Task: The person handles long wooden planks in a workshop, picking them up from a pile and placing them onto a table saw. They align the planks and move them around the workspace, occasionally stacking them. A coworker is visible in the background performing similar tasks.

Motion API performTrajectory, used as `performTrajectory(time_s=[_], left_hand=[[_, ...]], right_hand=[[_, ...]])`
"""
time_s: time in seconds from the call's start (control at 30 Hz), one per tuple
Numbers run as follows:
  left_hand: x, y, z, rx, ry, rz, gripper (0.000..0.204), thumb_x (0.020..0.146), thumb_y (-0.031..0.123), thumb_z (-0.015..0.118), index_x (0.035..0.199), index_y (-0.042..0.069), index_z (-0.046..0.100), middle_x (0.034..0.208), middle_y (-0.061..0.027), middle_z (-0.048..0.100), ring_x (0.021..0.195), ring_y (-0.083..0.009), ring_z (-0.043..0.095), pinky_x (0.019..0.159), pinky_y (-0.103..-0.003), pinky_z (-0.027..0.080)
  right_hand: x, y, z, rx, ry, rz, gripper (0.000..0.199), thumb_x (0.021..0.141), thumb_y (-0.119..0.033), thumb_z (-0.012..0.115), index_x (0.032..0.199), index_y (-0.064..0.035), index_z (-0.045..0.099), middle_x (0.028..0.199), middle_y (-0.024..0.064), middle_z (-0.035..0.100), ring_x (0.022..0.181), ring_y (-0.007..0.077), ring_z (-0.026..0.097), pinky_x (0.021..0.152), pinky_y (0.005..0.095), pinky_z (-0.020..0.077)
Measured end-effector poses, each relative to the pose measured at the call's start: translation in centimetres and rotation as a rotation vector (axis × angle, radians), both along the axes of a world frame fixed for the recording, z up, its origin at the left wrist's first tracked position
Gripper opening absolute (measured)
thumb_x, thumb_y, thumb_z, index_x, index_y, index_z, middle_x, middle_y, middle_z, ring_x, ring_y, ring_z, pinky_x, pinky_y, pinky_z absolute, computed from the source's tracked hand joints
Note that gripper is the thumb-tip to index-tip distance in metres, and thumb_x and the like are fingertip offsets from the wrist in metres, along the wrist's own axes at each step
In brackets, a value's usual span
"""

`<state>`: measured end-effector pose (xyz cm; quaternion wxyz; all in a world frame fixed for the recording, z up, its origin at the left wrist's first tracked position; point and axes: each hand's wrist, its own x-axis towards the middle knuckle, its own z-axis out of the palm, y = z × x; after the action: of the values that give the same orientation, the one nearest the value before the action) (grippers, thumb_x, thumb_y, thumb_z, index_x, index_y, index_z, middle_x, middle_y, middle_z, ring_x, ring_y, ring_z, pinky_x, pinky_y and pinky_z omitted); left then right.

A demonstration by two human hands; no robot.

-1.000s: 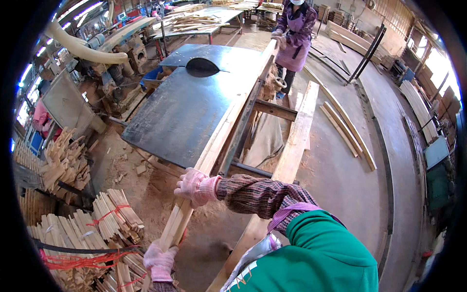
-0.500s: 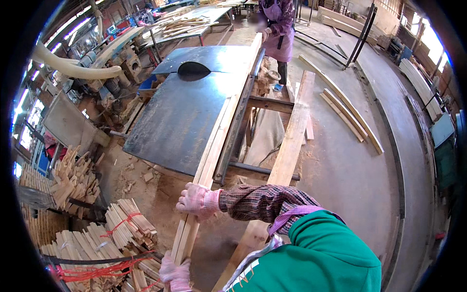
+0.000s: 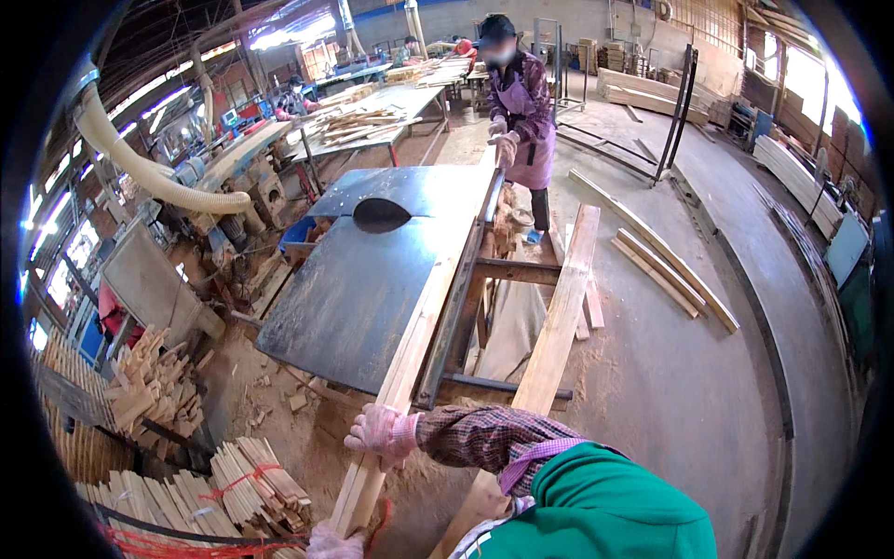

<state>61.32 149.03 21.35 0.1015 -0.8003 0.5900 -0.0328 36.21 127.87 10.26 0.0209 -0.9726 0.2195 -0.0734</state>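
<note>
Gloved hands steady a run of long wooden strips point(image 3: 421, 335) along the right side of a dark steel worktop point(image 3: 335, 298), the strips' near end jutting past its front edge. The right hand point(image 3: 384, 435) grips from above, its fingers curled over the strips, probably to keep them side by side. At its 7 o'clock, the left hand point(image 3: 333, 543) is by the near end, mostly cut off by the frame; how its fingers sit cannot be told. At 1 o'clock, an aproned co-worker point(image 3: 526, 112) has gloved hands at the far end, an arrangement that likely shares the length's weight and keeps it clear of the saw blade point(image 3: 382, 215) at 12 o'clock. A broad plank point(image 3: 557, 312) slopes at 2 o'clock; tied bundles point(image 3: 256, 480) of sticks lie at 8. Compared with half a second earlier, the view has tipped upward: the worktop sits lower, the co-worker shows head to foot, and less of the left hand remains visible.
</note>
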Motion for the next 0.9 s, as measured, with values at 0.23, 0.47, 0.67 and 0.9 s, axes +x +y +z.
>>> performTrajectory(time_s=[0.23, 0.47, 0.67, 0.9], left_hand=[[0.8, -0.3, -11.8, 0.138, 0.019, 0.227, 0.083, 0.065, 0.074, 0.088, 0.122, 0.017, 0.067, 0.118, -0.0067, 0.074, 0.11, -0.0299, 0.075, 0.093, -0.048, 0.06], [1.7, 0.0, -13.0, 0.152, 0.035, 0.214, 0.085, 0.065, 0.078, 0.086, 0.121, 0.017, 0.067, 0.122, -0.0063, 0.072, 0.11, -0.0289, 0.075, 0.091, -0.046, 0.06], [0.5, 0.0, -12.2, 0.139, -0.036, 0.23, 0.083, 0.065, 0.079, 0.085, 0.119, 0.018, 0.068, 0.119, -0.0068, 0.073, 0.108, -0.0289, 0.076, 0.09, -0.046, 0.061], [0.9, 0.0, -12.1, 0.16, 0.072, 0.23, 0.08, 0.064, 0.075, 0.087, 0.116, 0.018, 0.069, 0.12, -0.0073, 0.073, 0.11, -0.0305, 0.075, 0.093, -0.046, 0.059]], right_hand=[[0.2, 0.1, -0.6, 0.018, 0.047, -0.004, 0.085, 0.064, -0.063, 0.092, 0.125, -0.012, 0.062, 0.111, 0.0058, 0.07, 0.109, 0.0293, 0.068, 0.093, 0.0455, 0.0498], [0.2, 0.2, 0.2, 0.06, 0.103, -0.032, 0.085, 0.068, -0.063, 0.092, 0.129, -0.0125, 0.063, 0.117, 0.0059, 0.069, 0.118, 0.0293, 0.066, 0.101, 0.0454, 0.049], [0.1, 0.4, 0.7, 0.08, 0.114, -0.017, 0.085, 0.068, -0.061, 0.092, 0.131, -0.0131, 0.062, 0.12, 0.0057, 0.069, 0.12, 0.0289, 0.065, 0.101, 0.0457, 0.049], [0.1, 0.5, 0.7, 0.095, 0.075, -0.034, 0.081, 0.064, -0.056, 0.092, 0.124, -0.0123, 0.061, 0.114, 0.0057, 0.069, 0.115, 0.0296, 0.066, 0.097, 0.0463, 0.0493]])
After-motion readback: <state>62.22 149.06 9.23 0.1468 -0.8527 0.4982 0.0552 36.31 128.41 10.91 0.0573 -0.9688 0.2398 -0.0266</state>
